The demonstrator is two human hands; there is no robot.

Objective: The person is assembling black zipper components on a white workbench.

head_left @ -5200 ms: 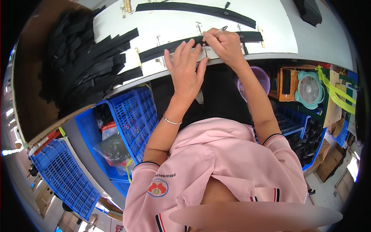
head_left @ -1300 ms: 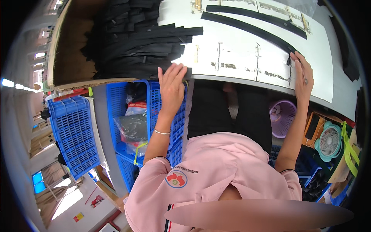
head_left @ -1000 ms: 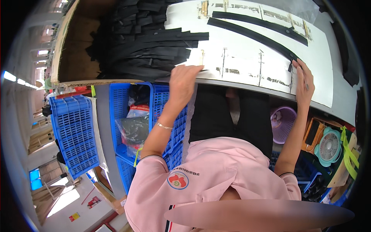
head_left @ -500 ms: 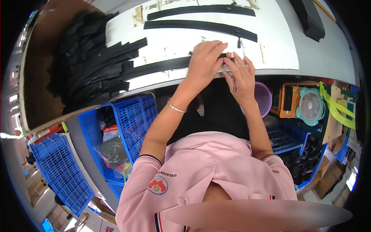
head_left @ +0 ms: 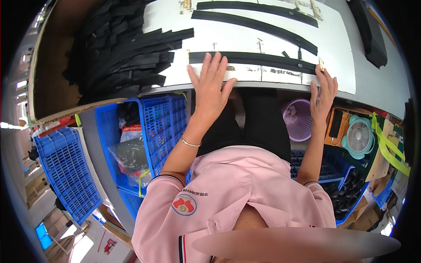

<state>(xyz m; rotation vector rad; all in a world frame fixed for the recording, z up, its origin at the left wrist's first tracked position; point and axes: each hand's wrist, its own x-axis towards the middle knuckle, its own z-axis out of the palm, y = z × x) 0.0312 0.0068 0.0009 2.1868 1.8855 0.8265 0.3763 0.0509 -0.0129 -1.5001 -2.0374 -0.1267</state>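
Black fabric tape, cut as a long, narrow zipper strip (head_left: 258,58), lay flat on the white board (head_left: 239,44) just beyond both palms, its long axis running left to right, roughly along the table's near edge and dipping a little toward the right. The person's left hand (head_left: 209,87) was spread wide, palm down, its fingertips over the strip's left part, so that a short length of tape showed past it on the left. The right hand (head_left: 324,90) was at the opposite end, fingertips at the strip's right tip, fingers close together and thumb apart; a slim dark object (head_left: 319,90) showed by that thumb, though whether it was gripped I cannot tell. The round dark piece (head_left: 300,65) on the tape sat far nearer the right hand than the left. Two similar black strips (head_left: 250,25) lay farther off, apart from the hands, and a heap of black strips (head_left: 118,57) filled the left side.
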